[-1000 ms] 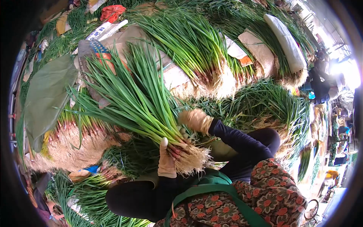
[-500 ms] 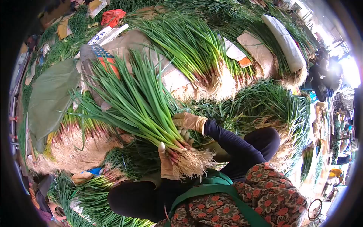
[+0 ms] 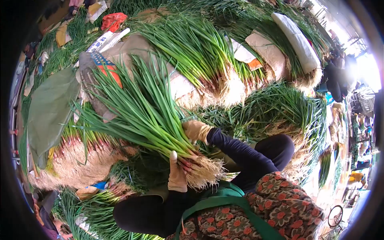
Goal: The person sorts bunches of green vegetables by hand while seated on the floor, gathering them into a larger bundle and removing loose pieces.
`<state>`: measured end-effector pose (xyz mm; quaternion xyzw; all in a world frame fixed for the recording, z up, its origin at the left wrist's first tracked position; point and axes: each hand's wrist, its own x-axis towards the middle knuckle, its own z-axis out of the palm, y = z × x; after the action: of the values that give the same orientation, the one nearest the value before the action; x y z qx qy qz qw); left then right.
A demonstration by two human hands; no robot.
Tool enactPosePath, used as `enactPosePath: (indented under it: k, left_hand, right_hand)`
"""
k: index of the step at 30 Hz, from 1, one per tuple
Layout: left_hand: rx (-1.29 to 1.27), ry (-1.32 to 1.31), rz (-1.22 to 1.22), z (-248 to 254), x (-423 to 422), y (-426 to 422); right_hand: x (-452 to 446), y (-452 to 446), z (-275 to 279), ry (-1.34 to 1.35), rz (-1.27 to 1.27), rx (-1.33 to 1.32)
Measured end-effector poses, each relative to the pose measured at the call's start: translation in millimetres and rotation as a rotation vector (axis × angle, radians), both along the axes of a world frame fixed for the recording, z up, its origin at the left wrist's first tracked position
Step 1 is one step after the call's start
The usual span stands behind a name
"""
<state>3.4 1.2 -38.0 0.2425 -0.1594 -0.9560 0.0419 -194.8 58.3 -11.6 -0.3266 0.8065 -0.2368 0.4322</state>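
A large bunch of green onions (image 3: pixel 160 124) lies tilted over my lap, leaves fanning to the upper left and pale roots (image 3: pixel 206 172) toward me. My left hand (image 3: pixel 177 174), in a pale glove, grips its root end, thumb on top and the other fingers hidden beneath. On the bunch's right side, my gloved right hand (image 3: pixel 197 130) curls against the lower stems, its fingertips partly hidden behind them.
Ahead lies a pile of green onions (image 3: pixel 200 60) partly under sacking. A green sheet (image 3: pixel 50 112) covers onions at the left, beside a root-covered stack (image 3: pixel 92 162). More loose onions (image 3: pixel 288 108) are at the right. A white roll (image 3: pixel 296 42) rests farther back.
My right hand has shifted slightly up the stems, and its fingers show less beneath the bunch. My left hand keeps its hold at the root end. The view has moved a little.
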Motion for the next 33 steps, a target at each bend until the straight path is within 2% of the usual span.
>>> enactPosePath:
  k: [2, 3, 4, 6, 7, 9, 10, 12, 14, 16, 17, 18, 19, 20, 22, 25, 26, 28, 31, 32, 33]
  left_hand:
    - [-0.057, -0.016, 0.021, -1.5, -5.5, 2.4]
    - [-0.041, 0.0, 0.027, -17.9, -3.3, 1.5]
    - [-0.026, 0.072, 0.034, 4.2, -9.8, 2.7]
    - [0.038, 0.257, 0.042, 37.3, -19.3, 1.2]
    - [0.082, 0.37, 0.044, 43.6, -21.8, -1.0]
    - [0.214, 0.563, 0.072, 44.3, -25.3, -4.5]
    - [0.304, 0.642, 0.093, 42.9, -25.5, -5.8]
    - [0.489, 0.696, 0.2, 75.0, -28.0, 2.5]
    - [0.488, 0.632, 0.229, 72.5, -25.5, 7.6]
    - [0.466, 0.591, 0.175, 54.0, -26.0, 0.3]
    - [0.563, 0.513, 0.175, 53.6, -20.2, -2.2]
    - [0.491, 0.464, 0.171, 55.2, -18.2, -1.7]
    - [0.419, 0.414, 0.167, 55.8, -16.3, -0.2]
    - [0.348, 0.367, 0.164, 55.2, -15.1, 0.8]
    - [0.379, 0.584, 0.073, 40.8, -14.9, -4.5]
    - [0.494, 0.993, -0.13, 4.2, -25.8, -19.4]
    - [0.483, 1.046, -0.164, 17.7, -27.0, -24.2]
    - [0.5, 0.998, -0.093, 37.1, -15.9, -23.2]
    - [0.488, 1.065, -0.209, 37.8, -20.3, -30.1]
    - [0.439, 1.107, -0.266, 24.2, -28.2, -33.6]
    - [0.387, 1.151, -0.32, 10.4, -35.9, -37.1]
  right_hand:
    - [2.8, 7.3, -16.5, 0.39, 0.211, 0.098]
    - [1.6, 17.9, -28.6, 0.473, 0.368, 0.032]
    - [-3.1, 28.6, -27.5, 0.48, 0.392, -0.063]
    - [-21.8, 39.2, -14.0, 0.473, 0.16, 0.117]
    - [-48.1, 49.4, -34.4, 0.611, 0.134, 0.017]
    - [-93.2, 43.5, -30.2, 0.758, -0.028, 0.02]
    - [-106.4, 32.3, -4.4, 0.764, -0.162, 0.122]
    - [-135.3, 27.6, -33.5, 0.816, -0.498, -0.249]
    - [-149.3, 13.1, -44.7, 0.848, -0.451, -0.132]
    - [-146.6, 5.8, -32.9, 0.669, -0.354, 0.146]
    - [-134.1, 6.6, -22.2, 0.604, -0.348, 0.125]
    - [-128.1, 4.3, -17.5, 0.715, -0.063, 0.179]
    - [-124.9, 13.3, -31.4, 0.627, 0.099, 0.095]
    - [-115.7, 24.8, -30.8, 0.497, 0.117, 0.009]
    - [-96.6, 47.4, -27.5, 0.209, 0.144, -0.137]
    - [-118.3, 80.7, -56.1, 0.131, -0.362, -0.406]
    - [-127.6, 80.5, -60.5, -0.184, -0.644, -0.52]
    - [-126.3, 86.0, -53.0, -0.257, -0.822, -0.621]
    - [-111.4, 70.3, -52.3, -0.162, -0.841, -0.504]
    - [-107.3, 68.6, -50.3, -0.017, -0.693, -0.448]
    - [-104.1, 70.3, -46.8, -0.237, -0.73, -0.391]
